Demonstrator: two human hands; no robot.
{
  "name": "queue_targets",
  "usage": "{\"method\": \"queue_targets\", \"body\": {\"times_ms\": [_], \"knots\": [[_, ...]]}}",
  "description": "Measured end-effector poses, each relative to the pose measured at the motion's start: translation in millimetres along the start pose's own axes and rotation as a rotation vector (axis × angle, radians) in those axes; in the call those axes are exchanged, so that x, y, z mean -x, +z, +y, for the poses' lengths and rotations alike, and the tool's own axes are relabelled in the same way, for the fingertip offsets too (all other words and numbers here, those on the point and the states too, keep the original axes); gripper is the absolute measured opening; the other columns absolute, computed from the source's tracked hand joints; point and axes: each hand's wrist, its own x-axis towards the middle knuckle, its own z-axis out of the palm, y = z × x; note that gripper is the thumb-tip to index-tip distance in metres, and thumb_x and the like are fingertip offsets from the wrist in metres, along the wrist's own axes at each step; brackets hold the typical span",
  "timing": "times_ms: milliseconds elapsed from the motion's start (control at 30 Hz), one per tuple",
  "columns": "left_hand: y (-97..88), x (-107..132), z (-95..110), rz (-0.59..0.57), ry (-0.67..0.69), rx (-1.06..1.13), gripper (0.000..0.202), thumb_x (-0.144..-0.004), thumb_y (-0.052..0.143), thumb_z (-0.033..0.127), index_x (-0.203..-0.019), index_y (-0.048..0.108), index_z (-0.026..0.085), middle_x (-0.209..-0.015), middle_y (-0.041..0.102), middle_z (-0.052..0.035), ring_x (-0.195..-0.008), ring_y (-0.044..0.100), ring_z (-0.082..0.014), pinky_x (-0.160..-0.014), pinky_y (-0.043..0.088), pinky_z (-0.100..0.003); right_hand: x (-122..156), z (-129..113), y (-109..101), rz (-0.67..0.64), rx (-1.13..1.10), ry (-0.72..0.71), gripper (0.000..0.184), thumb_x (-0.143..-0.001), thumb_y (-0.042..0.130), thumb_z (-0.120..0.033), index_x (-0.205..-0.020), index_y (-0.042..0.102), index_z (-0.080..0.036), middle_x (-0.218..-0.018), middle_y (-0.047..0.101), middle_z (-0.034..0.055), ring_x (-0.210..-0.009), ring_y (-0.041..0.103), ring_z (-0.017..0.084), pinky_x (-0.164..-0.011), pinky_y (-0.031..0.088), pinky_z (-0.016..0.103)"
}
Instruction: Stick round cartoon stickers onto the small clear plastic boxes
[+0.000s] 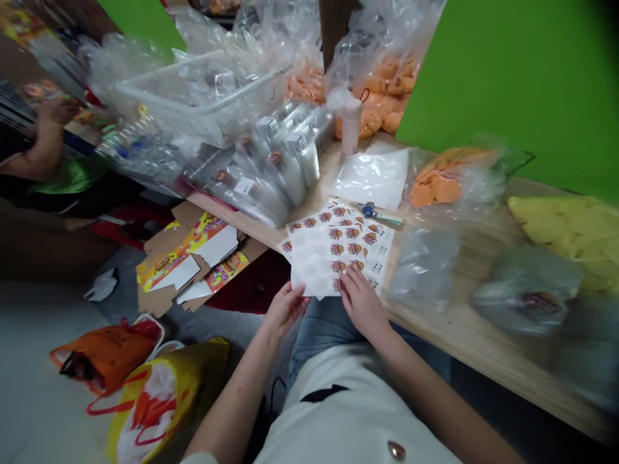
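Observation:
A white sheet of burger stickers (314, 258) lies over other sticker sheets (384, 245) at the table's front edge. Its left part is bare backing, while printed burgers fill the right columns. My left hand (289, 308) pinches its lower left corner between thumb and fingers. Over the lower right of the same sheet, my right hand (362, 298) has its fingers bent and close together at the bottom stickers; whether a sticker is lifted there cannot be made out. Just beyond the sheets is a small blue and pale green cutter-like tool (380, 214).
Clear plastic packs (261, 177) and a white basket (193, 106) of plastic bags stand at the left. Rightward lie a clear bag (425, 267), orange pieces in plastic (442, 183) and a yellow pack (570, 232). Flattened cartons (193, 261) sit lower left, near another person's arm (46, 142).

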Motion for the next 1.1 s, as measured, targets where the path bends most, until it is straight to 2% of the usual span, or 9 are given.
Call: {"method": "queue_targets", "body": {"times_ms": [167,300,400,500,633,733,833,933,1100], "knots": [[-2.3,0.5,-13.8,-0.009,-0.172,-0.018,0.029,-0.072,0.068,0.034,-0.088,0.054,0.014,-0.077,0.065,-0.0047,-0.071,0.067,-0.0151,-0.059,0.053,-0.02,-13.3,23.4,-5.6,-0.07,0.015,-0.106,0.03,-0.086,0.037,-0.016,-0.112,0.054,-0.015,-0.132,0.045,0.0137,-0.131,0.03,0.024,-0.103,0.034,0.048],[9.9,-7.3,-9.1,0.066,-0.023,-0.181,0.028,-0.067,0.072,0.03,-0.081,0.055,0.013,-0.066,0.063,-0.0008,-0.054,0.062,-0.0092,-0.045,0.042,-0.014,-24.5,12.9,-15.4,-0.045,0.117,-0.1,0.035,-0.082,0.045,-0.018,-0.117,0.052,-0.015,-0.131,0.044,0.0155,-0.127,0.032,0.029,-0.099,0.034,0.051],[19.1,-8.8,10.3,0.012,0.085,-0.262,0.029,-0.065,0.072,0.033,-0.081,0.058,0.013,-0.063,0.063,-0.0001,-0.054,0.061,-0.0092,-0.046,0.04,-0.014,-25.2,3.8,-16.9,-0.126,0.167,-0.154,0.036,-0.081,0.05,-0.019,-0.117,0.052,-0.017,-0.118,0.054,0.0141,-0.111,0.046,0.028,-0.091,0.04,0.045],[27.4,-0.9,22.7,-0.113,0.086,-0.186,0.035,-0.068,0.069,0.038,-0.092,0.06,0.014,-0.079,0.068,-0.0065,-0.073,0.066,-0.0158,-0.062,0.049,-0.021,-22.0,3.6,-16.8,-0.118,0.146,-0.16,0.026,-0.087,0.043,-0.018,-0.109,0.056,-0.018,-0.104,0.061,0.0103,-0.097,0.052,0.023,-0.085,0.043,0.039],[42.1,8.7,11.9,-0.251,-0.122,-0.039,0.041,-0.077,0.059,0.044,-0.103,0.06,0.012,-0.109,0.064,-0.0151,-0.092,0.064,-0.0213,-0.073,0.053,-0.027,-14.8,8.6,-19.4,0.012,0.141,-0.097,0.029,-0.089,0.04,-0.019,-0.111,0.058,-0.019,-0.104,0.059,0.0105,-0.098,0.05,0.023,-0.088,0.042,0.039],[54.0,4.6,-2.9,-0.126,-0.204,0.012,0.029,-0.08,0.06,0.027,-0.101,0.061,0.008,-0.097,0.068,-0.0138,-0.08,0.067,-0.0163,-0.067,0.054,-0.021,-6.5,8.1,-21.2,-0.032,0.064,-0.148,0.032,-0.087,0.04,-0.017,-0.114,0.057,-0.022,-0.105,0.059,0.0092,-0.102,0.049,0.024,-0.091,0.041,0.041],[62.9,-3.1,-12.0,0.022,-0.165,0.045,0.023,-0.076,0.062,0.013,-0.099,0.06,0.007,-0.084,0.07,-0.0105,-0.065,0.066,-0.0121,-0.062,0.055,-0.018,0.0,3.1,-20.9,0.059,-0.074,-0.014,0.034,-0.085,0.039,-0.017,-0.117,0.053,-0.02,-0.11,0.056,0.0097,-0.107,0.049,0.023,-0.093,0.041,0.041],[67.9,-7.0,-17.3,0.029,-0.103,0.084,0.023,-0.074,0.065,0.012,-0.096,0.061,0.008,-0.087,0.069,-0.0092,-0.064,0.065,-0.0107,-0.063,0.056,-0.019,-0.7,-4.9,-18.9,0.152,-0.12,0.17,0.024,-0.084,0.046,-0.026,-0.104,0.058,-0.02,-0.098,0.06,0.009,-0.098,0.053,0.024,-0.085,0.045,0.04],[67.1,-9.7,-23.5,0.007,-0.017,0.089,0.028,-0.071,0.069,0.016,-0.097,0.062,0.013,-0.097,0.068,-0.0078,-0.08,0.065,-0.013,-0.072,0.055,-0.021,-9.9,-12.4,-15.2,0.089,-0.075,0.144,0.019,-0.086,0.045,-0.028,-0.093,0.061,-0.02,-0.089,0.062,0.0085,-0.088,0.055,0.024,-0.08,0.045,0.039]]}}
